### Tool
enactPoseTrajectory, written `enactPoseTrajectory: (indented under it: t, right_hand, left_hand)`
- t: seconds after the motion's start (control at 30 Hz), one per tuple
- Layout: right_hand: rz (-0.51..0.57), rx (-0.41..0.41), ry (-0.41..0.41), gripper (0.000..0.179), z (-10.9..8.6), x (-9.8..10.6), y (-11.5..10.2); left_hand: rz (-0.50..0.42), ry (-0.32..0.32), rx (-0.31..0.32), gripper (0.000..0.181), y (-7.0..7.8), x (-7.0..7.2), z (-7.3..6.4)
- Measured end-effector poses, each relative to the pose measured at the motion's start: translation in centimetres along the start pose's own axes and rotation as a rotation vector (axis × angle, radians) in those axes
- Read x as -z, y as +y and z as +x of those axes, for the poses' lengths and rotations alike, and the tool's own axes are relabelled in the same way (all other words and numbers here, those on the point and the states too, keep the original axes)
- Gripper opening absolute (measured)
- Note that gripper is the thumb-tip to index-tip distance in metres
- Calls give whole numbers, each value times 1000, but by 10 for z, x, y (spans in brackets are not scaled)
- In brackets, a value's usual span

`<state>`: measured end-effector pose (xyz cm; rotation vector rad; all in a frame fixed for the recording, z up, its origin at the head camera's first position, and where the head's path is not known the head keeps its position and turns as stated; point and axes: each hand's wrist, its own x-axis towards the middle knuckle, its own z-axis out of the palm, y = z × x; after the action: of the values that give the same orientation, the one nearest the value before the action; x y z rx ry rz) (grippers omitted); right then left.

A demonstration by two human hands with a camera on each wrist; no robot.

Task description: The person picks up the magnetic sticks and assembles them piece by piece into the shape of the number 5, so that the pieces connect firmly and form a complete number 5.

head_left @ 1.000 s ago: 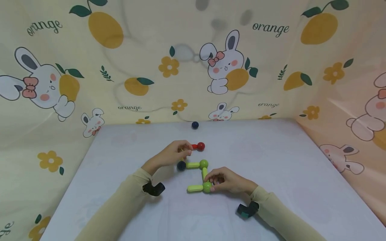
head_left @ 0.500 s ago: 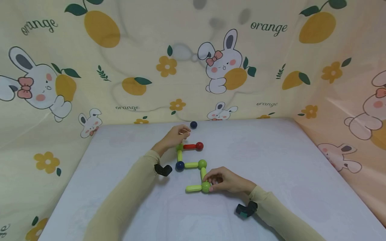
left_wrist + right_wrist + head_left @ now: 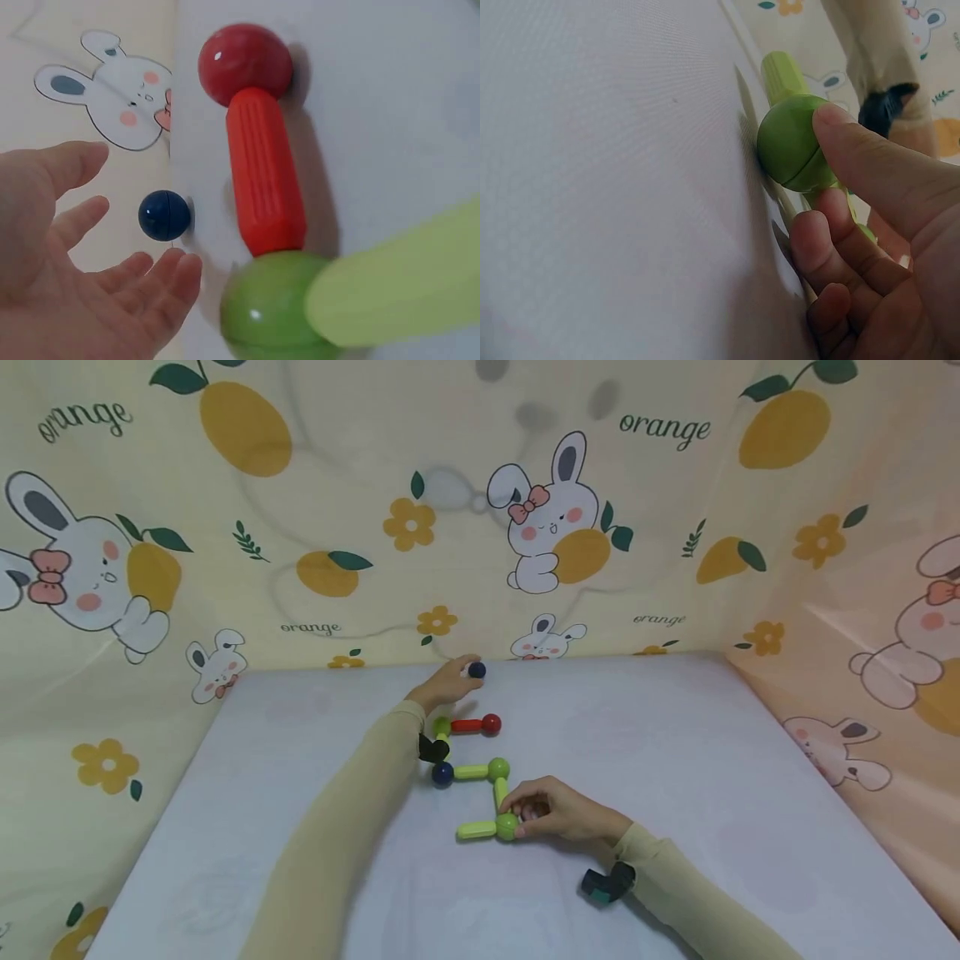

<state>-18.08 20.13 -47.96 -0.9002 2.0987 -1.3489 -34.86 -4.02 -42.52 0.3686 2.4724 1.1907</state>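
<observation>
At the far edge, my left hand [image 3: 447,683] reaches round a loose dark blue ball [image 3: 477,670]. The left wrist view has its fingers spread, with a gap between them and that blue ball [image 3: 164,215]. My right hand [image 3: 566,812] pinches a green ball [image 3: 507,827] at the near corner of a zigzag chain; up close, the thumb presses on the green ball [image 3: 789,142]. Lime rods [image 3: 471,772] link the chain through another green ball [image 3: 498,768] and a second dark blue ball [image 3: 442,774]. A red rod [image 3: 264,172] with a red ball [image 3: 245,64] ends it.
The chain lies flat on a white table [image 3: 675,760]. Behind it rises a printed cloth backdrop [image 3: 660,527] with rabbits and oranges, meeting the table's far edge near my left hand. Black wrist cameras [image 3: 609,883] sit on both wrists; the left forearm passes left of the chain.
My left hand has moved from the chain's far green joint, forward to the loose blue ball at the back. My right hand keeps its grip on the near green ball.
</observation>
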Motion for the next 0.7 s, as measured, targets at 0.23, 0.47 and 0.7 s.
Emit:
enactPoseTrajectory:
  t: [0.23, 0.47, 0.7]
  right_hand:
    - [-2, -4, -8, 33, -1, 0, 0]
    - [-15, -6, 5, 32, 2, 1, -2]
    - [-25, -10, 7, 33, 0, 1, 2]
  left_hand:
    - [183, -85, 53, 68, 7, -2, 15]
    - [294, -52, 66, 54, 8, -7, 17]
    - [321, -34, 78, 41, 7, -9, 10]
